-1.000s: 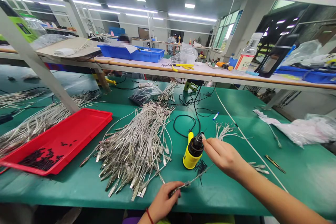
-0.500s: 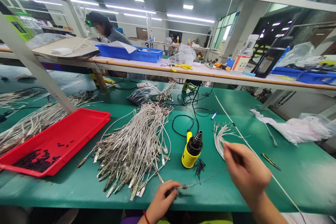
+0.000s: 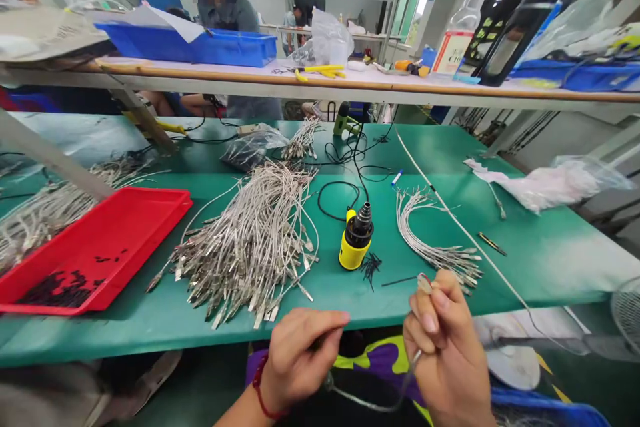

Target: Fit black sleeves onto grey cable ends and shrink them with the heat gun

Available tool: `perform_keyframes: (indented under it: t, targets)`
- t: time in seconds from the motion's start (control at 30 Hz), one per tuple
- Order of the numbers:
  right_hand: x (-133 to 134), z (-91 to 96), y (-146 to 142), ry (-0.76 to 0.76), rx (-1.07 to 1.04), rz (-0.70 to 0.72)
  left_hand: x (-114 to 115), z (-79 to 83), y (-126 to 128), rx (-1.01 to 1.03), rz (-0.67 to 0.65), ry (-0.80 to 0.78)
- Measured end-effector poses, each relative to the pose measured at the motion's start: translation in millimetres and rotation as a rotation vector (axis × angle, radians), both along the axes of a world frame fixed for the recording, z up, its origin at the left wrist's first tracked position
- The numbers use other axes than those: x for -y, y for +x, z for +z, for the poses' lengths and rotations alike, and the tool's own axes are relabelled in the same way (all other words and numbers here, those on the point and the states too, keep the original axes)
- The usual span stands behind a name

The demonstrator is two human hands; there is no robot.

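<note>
My left hand (image 3: 299, 357) and my right hand (image 3: 447, 350) hover over my lap at the near edge of the green bench (image 3: 525, 247). Both pinch one thin grey wire (image 3: 373, 405) that sags in a loop between them. A metal clip at its end shows above my right fingers. On the bench just beyond stands a yellow and black heat gun (image 3: 355, 239), nozzle up. Left of it lies a big heap of clip-ended wires (image 3: 253, 247). A smaller curved bundle of wires (image 3: 434, 240) lies to its right.
A red tray (image 3: 107, 247) with small black pieces sits at the left. A white cable (image 3: 450, 217) runs diagonally across the bench. A raised shelf (image 3: 320, 80) carries blue bins and bottles. Another person sits behind it. Clear plastic bags (image 3: 550, 183) lie at the right.
Both hands drew back from the heat gun to my lap, bringing the wire with them. The camera tilted down and the person behind the shelf came into view.
</note>
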State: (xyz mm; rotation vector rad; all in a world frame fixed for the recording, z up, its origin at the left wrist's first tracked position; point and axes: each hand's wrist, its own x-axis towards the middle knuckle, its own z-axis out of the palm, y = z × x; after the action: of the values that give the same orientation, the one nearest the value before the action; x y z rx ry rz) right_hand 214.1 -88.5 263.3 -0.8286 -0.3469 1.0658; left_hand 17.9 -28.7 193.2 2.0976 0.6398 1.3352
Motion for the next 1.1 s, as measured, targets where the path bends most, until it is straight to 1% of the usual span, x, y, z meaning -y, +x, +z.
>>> perform_keyframes:
  t: [0.07, 0.13, 0.2, 0.3, 0.37, 0.4, 0.53, 0.6, 0.73, 0.93, 1.1]
  targets:
    - [3.8, 1.6, -11.6, -0.004, -0.025, 0.067, 0.2, 14.5, 10.0, 0.100, -0.013, -0.129]
    - [7.2, 2.8, -19.3, 0.002, -0.039, 0.123, 1.0, 23.8, 20.8, 0.215, -0.059, -0.307]
    - [9.3, 3.1, -23.7, 0.015, -0.048, 0.157, 2.5, 29.2, 31.0, 0.313, -0.123, -0.476]
    - [10.6, 0.8, -28.0, 0.038, -0.055, 0.177, 5.1, 34.8, 43.7, 0.394, -0.195, -0.699]
    - [10.5, -3.1, -31.3, 0.043, -0.065, 0.194, 5.4, 38.7, 49.9, 0.407, -0.237, -0.807]
    - [10.2, -5.7, -33.0, 0.043, -0.075, 0.208, 5.0, 40.6, 52.2, 0.401, -0.253, -0.836]
    - [8.3, -17.4, -37.4, 0.028, -0.156, 0.277, 1.2, 44.8, 55.4, 0.355, -0.233, -0.820]
    - [6.8, -22.2, -37.3, 0.024, -0.202, 0.317, -0.3, 44.2, 55.0, 0.346, -0.219, -0.807]
    - [3.2, -29.0, -35.0, 0.011, -0.278, 0.379, -0.7, 41.2, 54.5, 0.345, -0.220, -0.837]
    - [0.5, -35.7, -33.3, -0.017, -0.307, 0.418, -0.9, 42.4, 53.8, 0.328, -0.217, -0.858]
    - [-1.6, -39.0, -33.8, -0.021, -0.321, 0.422, -1.7, 43.5, 52.7, 0.322, -0.207, -0.879]
